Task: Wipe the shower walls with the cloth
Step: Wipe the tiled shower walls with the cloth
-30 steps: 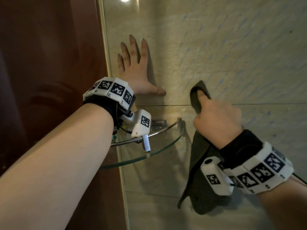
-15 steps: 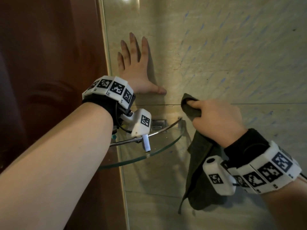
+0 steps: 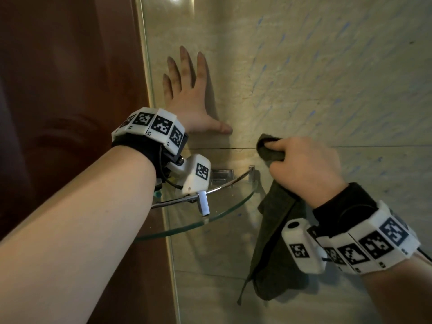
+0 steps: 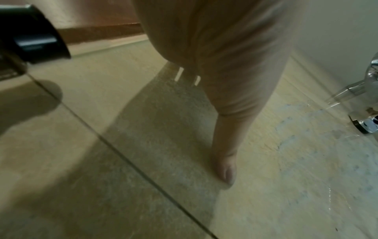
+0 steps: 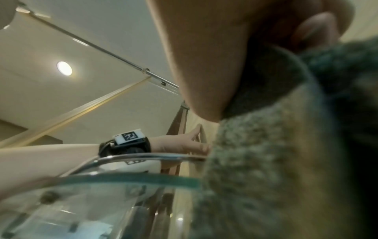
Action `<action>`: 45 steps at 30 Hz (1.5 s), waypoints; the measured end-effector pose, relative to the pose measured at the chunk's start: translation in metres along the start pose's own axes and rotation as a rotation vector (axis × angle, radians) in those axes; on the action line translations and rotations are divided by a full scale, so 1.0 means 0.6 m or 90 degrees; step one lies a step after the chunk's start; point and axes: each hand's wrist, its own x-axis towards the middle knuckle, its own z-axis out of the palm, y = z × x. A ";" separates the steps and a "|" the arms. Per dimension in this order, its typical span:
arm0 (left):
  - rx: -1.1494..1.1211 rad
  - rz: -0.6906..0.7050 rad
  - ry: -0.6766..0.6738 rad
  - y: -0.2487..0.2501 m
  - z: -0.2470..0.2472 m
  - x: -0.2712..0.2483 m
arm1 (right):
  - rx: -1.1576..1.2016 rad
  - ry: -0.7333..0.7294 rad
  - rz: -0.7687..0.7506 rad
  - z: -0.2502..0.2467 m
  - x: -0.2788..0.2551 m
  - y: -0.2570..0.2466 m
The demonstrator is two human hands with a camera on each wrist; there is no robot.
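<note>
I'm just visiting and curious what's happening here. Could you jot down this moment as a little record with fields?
place: corner of a tiled shower wall beside a glass panel
left hand: pressed flat on the wall, fingers straight
right hand: grips a dark green cloth, a bunched end held against the wall
cloth: the rest hangs loose below the hand
nearby: glass corner shelf with a metal rail, just left of the cloth

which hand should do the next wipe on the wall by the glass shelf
Right. The right hand already grips the cloth against the tiled wall just above the glass shelf. The left hand lies flat and bare on the wall, seemingly bracing.
</note>
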 end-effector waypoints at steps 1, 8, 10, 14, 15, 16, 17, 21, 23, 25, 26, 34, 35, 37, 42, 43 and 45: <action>0.000 0.000 0.001 0.001 0.000 0.000 | 0.001 0.029 0.012 -0.005 0.003 0.005; -0.002 0.000 0.006 0.001 0.001 0.000 | 0.035 0.011 -0.004 0.004 0.000 0.005; 0.001 -0.001 0.009 0.001 0.001 0.000 | 0.040 -0.050 -0.012 0.010 -0.004 0.004; 0.005 0.000 0.011 0.003 0.001 -0.002 | 0.181 -0.057 -0.008 0.008 0.008 0.012; 0.008 -0.002 0.010 0.003 0.001 -0.002 | 0.241 -0.025 -0.014 0.005 0.012 0.014; 0.010 -0.004 0.010 0.003 0.001 -0.002 | 0.298 0.002 -0.022 0.002 0.015 0.015; 0.011 -0.006 0.011 0.003 0.001 -0.001 | 0.354 0.018 -0.032 -0.002 0.016 0.013; -0.003 -0.014 0.028 0.004 0.001 -0.002 | 0.550 0.030 -0.037 -0.011 0.017 -0.005; -0.029 -0.009 0.045 0.004 0.000 -0.003 | 0.625 0.033 -0.023 -0.013 0.020 -0.014; -0.060 0.004 0.061 0.003 -0.001 -0.004 | 0.668 0.023 -0.018 -0.015 0.020 -0.021; -0.071 0.016 0.068 0.003 -0.003 -0.004 | 0.686 0.014 -0.019 -0.017 0.020 -0.024; -0.458 0.150 0.186 0.009 -0.018 0.007 | 0.886 -0.045 0.054 -0.026 0.036 -0.043; -0.561 0.128 0.132 0.010 -0.019 0.007 | 0.911 -0.059 0.041 -0.026 0.039 -0.046; -0.683 0.098 -0.010 0.010 -0.017 0.005 | 0.964 -0.084 0.010 -0.027 0.042 -0.052; -0.781 0.153 -0.229 0.003 -0.010 -0.006 | 1.050 -0.137 0.042 -0.031 0.045 -0.053; -0.809 0.156 -0.244 0.000 -0.014 -0.007 | 1.057 -0.141 0.043 -0.030 0.044 -0.052; -0.852 0.176 -0.256 -0.003 -0.019 -0.006 | 1.076 -0.157 0.036 -0.031 0.043 -0.054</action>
